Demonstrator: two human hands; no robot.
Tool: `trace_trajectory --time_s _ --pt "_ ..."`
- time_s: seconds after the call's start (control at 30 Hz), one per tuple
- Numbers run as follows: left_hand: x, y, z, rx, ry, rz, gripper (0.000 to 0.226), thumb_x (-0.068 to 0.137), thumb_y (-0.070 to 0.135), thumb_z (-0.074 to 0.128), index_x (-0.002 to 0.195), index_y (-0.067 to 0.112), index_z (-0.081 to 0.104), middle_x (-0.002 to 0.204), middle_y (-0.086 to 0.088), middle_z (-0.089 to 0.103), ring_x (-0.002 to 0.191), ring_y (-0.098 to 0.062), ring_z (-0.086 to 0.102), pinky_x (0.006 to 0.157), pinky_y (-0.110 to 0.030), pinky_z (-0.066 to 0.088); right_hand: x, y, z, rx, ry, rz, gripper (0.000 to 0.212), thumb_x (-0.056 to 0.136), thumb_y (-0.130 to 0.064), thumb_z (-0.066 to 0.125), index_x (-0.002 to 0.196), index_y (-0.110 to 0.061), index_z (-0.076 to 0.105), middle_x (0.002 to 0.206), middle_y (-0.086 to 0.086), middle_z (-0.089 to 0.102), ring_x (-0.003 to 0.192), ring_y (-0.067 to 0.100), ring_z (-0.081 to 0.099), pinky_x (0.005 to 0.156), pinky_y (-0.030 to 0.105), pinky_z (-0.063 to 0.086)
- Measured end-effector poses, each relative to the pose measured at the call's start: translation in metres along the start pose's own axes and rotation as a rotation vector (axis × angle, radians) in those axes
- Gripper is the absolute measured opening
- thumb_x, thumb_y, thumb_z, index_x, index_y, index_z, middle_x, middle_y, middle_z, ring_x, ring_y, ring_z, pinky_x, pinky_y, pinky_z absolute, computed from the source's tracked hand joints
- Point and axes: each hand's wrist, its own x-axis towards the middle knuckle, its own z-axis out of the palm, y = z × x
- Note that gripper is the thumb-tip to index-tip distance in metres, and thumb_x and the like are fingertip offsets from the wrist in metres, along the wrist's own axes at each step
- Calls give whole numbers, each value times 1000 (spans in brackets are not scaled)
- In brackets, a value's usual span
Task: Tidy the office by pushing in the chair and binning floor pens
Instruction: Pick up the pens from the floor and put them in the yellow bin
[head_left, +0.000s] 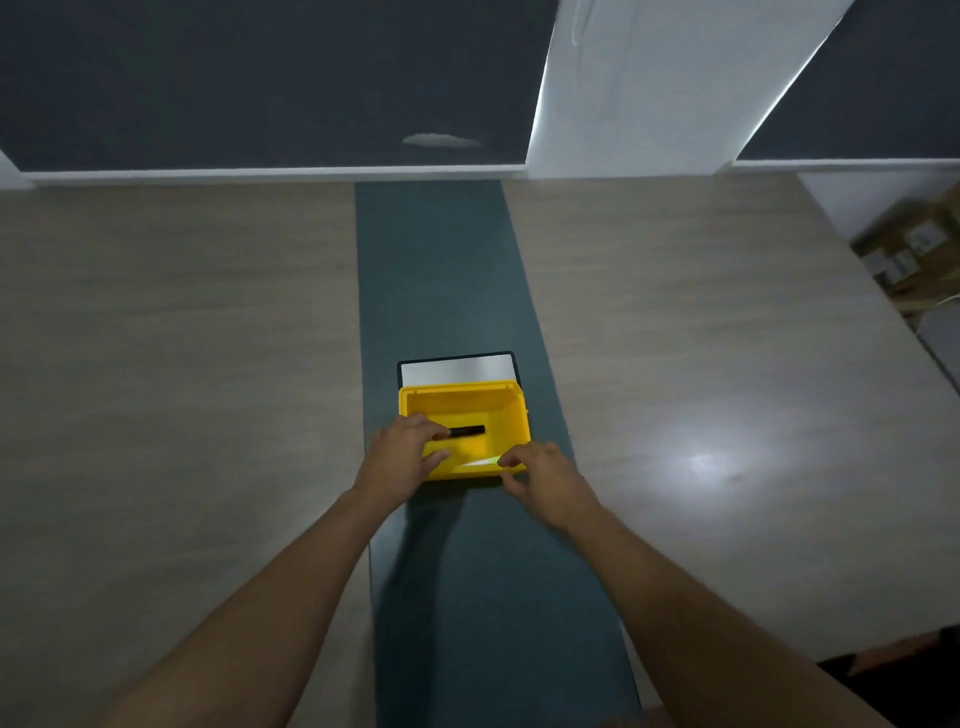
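Where hands meet — yellow bin (464, 402), black pen (466, 431) inside.

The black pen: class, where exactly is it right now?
In the head view, the black pen lies inside the yellow bin, at the left hand's fingertips. The bin sits on the table's dark centre strip.

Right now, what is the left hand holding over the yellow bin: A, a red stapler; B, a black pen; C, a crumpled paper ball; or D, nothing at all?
B: the left hand grips one end of a black pen, whose other end sticks out over the inside of the yellow bin.
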Motion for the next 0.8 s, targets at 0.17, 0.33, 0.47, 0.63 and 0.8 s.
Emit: trace_trajectory --time_s 0.17,0.33,0.47,0.63,0.8 --pt "-32 35 -2 -8 25 18 36 101 42 72 133 25 73 133 2 69 126 -23 61 103 -48 54 -49 8 -9 18 57 -5 23 98 -33 67 118 -24 73 122 2 69 116 22 58 102 40 50" --pt "-73 78 11 -1 49 54 35 98 44 75 128 27 75 131 4 71 124 -22 62 102 -46 55 -124 22 -4 56 150 26 23 96 -29 70 117 -21 74 121 2 71 117 23 59 105 38 47" --pt "-107 114 30 12 43 102 36 94 43 80 125 25 78 123 1 73 117 -26 66 96 -45 56 -193 38 6 85 224 86 23 93 -32 70 113 -22 75 116 1 72 114 23 61 101 43 50" --pt "-159 161 70 21 -12 185 35 93 49 78 124 32 76 119 11 71 118 -19 65 97 -49 56 -294 59 29 101 271 180 25 96 -37 67 117 -24 71 119 1 67 116 22 58 99 42 51" --pt "-221 216 113 57 -116 306 35 96 48 76 126 31 75 115 11 70 113 -18 64 96 -48 55 -408 83 58 154 347 301 23 97 -40 64 116 -27 70 114 -5 66 110 16 58 95 39 54"
